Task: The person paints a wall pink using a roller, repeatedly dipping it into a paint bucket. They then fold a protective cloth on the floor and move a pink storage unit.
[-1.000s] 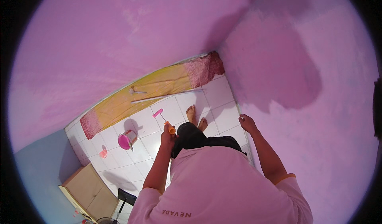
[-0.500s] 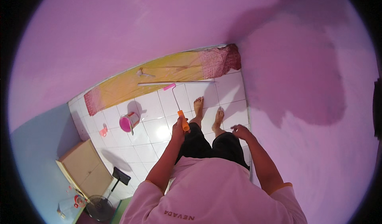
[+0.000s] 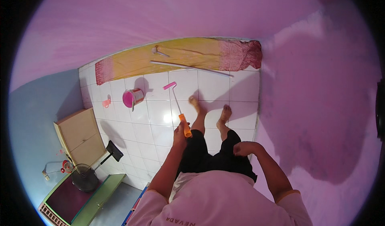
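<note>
The left hand (image 3: 180, 137) is clamped around the orange handle (image 3: 187, 131) of the roller (image 3: 179, 109), which is above the tiled floor (image 3: 160, 109), right of the bucket (image 3: 134, 98). The roller looks light, its handle stiff, its pink head (image 3: 169, 85) likely soft and slick; the handle seems the best hold. The right hand (image 3: 244, 148) is by the shorts (image 3: 208, 160), fingers seemingly curled; whether fully closed, I cannot tell.

The left forearm (image 3: 167, 168) slants forward and inward, the left hand (image 3: 181, 135) closed in a grip beside the left thigh (image 3: 197, 139). The right forearm (image 3: 274, 170) angles inward too, wrist bent, the right hand (image 3: 243, 149) loosely curled near the right thigh (image 3: 232, 142). The bare feet (image 3: 225, 113) stand apart.
</note>
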Demonstrator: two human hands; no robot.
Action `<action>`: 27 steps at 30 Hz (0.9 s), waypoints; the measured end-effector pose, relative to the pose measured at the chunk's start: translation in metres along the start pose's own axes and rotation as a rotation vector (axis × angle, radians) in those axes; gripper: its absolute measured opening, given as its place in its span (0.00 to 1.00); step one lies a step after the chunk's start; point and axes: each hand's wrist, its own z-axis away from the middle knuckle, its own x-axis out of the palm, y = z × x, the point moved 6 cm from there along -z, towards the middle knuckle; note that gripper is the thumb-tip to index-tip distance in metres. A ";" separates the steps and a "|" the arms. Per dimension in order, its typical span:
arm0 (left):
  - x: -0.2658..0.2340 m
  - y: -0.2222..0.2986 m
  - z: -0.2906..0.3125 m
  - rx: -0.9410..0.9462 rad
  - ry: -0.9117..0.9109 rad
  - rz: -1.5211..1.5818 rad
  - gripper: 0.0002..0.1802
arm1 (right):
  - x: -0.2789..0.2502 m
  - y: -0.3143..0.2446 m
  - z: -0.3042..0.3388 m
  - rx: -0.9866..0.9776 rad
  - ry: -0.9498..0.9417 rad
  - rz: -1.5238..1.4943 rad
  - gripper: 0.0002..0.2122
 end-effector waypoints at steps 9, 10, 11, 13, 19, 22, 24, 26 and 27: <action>-0.016 -0.051 -0.034 -0.030 0.113 0.160 0.32 | 0.042 -0.003 -0.039 -0.099 -0.379 -0.259 0.12; -0.019 -0.051 -0.043 -0.022 0.101 0.149 0.32 | 0.030 0.009 -0.057 -0.113 -0.298 -0.310 0.12; -0.020 -0.055 -0.051 -0.002 0.087 0.157 0.32 | 0.016 0.030 -0.078 -0.127 -0.214 -0.358 0.12; -0.024 -0.063 -0.070 0.031 0.102 0.158 0.32 | -0.024 0.079 -0.116 -0.142 0.147 -0.312 0.11; -0.037 -0.084 -0.125 0.220 0.122 0.029 0.32 | -0.188 0.233 -0.199 0.175 1.061 0.036 0.15; -0.042 -0.096 -0.155 0.291 0.158 -0.025 0.29 | -0.251 0.290 -0.223 0.388 1.121 0.123 0.22; -0.045 -0.103 -0.180 0.337 0.188 -0.074 0.29 | -0.294 0.316 -0.237 0.401 1.188 0.246 0.24; -0.046 -0.113 -0.206 0.392 0.223 -0.115 0.29 | -0.334 0.346 -0.249 0.372 1.328 0.299 0.26; -0.046 -0.121 -0.217 0.409 0.245 -0.118 0.27 | -0.353 0.359 -0.254 0.358 1.373 0.396 0.27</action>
